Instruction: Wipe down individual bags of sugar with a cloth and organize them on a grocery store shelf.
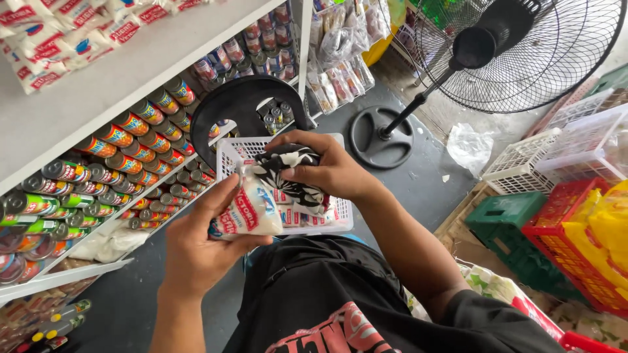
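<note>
My left hand (199, 245) grips a small white packet (252, 212) with red and blue print, held just over the near rim of a white plastic basket (229, 151). My right hand (333, 171) is closed on a black-and-white patterned cloth (291, 176), which it presses against the top of the packet. Several more white packets (297, 217) lie inside the basket, partly hidden under both hands.
White shelves (98, 85) on the left hold rows of cans and bagged goods. A black round stool (245, 104) stands behind the basket. A standing fan (517, 49) is at upper right, with white, green and red crates (562, 242) stacked at right.
</note>
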